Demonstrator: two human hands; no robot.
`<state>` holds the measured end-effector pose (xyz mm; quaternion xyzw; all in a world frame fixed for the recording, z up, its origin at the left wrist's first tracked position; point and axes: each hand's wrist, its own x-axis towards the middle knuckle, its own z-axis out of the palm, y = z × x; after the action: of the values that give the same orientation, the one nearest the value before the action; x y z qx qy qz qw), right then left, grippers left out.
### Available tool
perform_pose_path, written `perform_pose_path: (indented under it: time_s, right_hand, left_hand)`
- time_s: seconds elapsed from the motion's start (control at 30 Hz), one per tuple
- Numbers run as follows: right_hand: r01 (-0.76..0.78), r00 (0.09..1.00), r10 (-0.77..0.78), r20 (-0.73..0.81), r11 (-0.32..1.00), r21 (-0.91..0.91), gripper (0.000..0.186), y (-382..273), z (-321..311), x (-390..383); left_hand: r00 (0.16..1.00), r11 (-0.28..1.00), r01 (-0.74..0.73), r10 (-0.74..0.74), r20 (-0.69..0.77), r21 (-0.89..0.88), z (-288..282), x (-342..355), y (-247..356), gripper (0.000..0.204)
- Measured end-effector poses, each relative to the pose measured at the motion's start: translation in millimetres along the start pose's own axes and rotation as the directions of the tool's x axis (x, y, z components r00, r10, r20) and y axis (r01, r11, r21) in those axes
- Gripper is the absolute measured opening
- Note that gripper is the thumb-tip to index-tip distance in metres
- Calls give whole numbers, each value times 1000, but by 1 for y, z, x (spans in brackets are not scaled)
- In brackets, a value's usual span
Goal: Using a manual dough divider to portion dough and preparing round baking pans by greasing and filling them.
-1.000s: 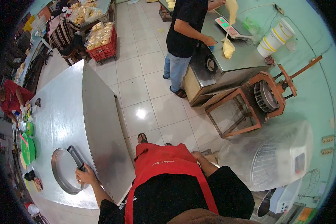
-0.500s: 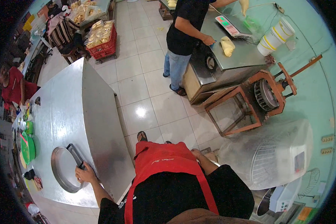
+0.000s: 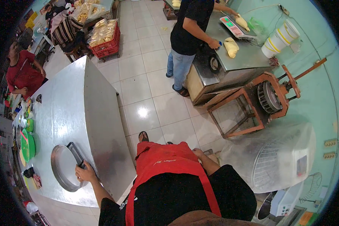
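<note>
Gripping round metal pan [image 3: 57,180] with left hand [image 3: 86,172], fingers curled over its right-hand rim, next to a dark bar fixed along that side. Pan lies flat on the big steel table [image 3: 64,98], close to the near right edge. Right hand [image 3: 197,152] is down by the right side of the red apron [image 3: 165,156], partly hidden; cannot tell if it is open, closed or holding anything. Along the table's left side: green bowl [image 3: 28,147] with something pink in it, smaller green container [image 3: 29,125] just beyond, dark bundle [image 3: 28,172] nearer. Person in red top [image 3: 24,73] at the table's far left corner; person in striped top [image 3: 66,34] further back, near red crate [image 3: 106,49] piled with bagged goods. Ahead right, co-worker in black shirt [image 3: 192,26] at a steel counter [image 3: 245,56], one hand at a pale yellow dough piece [image 3: 242,22] by the digital scale [image 3: 231,27], other hand on something blue at the counter edge. Second dough piece [image 3: 231,48] lies on the counter. White buckets [image 3: 280,37] against the wall. Rusty-red press [image 3: 286,84] this side of the counter, then plastic-covered machine [image 3: 267,158], well apart from the pan
</note>
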<state>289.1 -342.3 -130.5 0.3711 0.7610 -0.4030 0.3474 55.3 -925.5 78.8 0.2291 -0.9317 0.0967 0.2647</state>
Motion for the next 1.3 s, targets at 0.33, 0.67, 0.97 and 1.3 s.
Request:
perform_pose_path:
  time_s: [0.33, 0.67, 0.97, 1.3]
  right_hand:
    - [58, 995, -56, -83, 998, 17, 52, 12, 6, 8]
    - [-28, 999, 28, -22, 999, 30, 64, 16, 11, 17]
    - [118, 992, -116, 50, 992, -39, 65, 10, 4, 15]
    - [103, 992, -103, -77, 995, -1, 61, 29, 19, 31]
  left_hand:
    - [1000, 999, -12, 11, -25, -38, 6, -1, -4, 60]
    - [999, 1000, -15, 15, -38, 2, 3, -2, -7, 60]
    - [998, 999, -35, 34, -52, -14, 0, -1, -4, 57]
    - [996, 998, -49, 46, -78, -30, 0, -2, -4, 55]
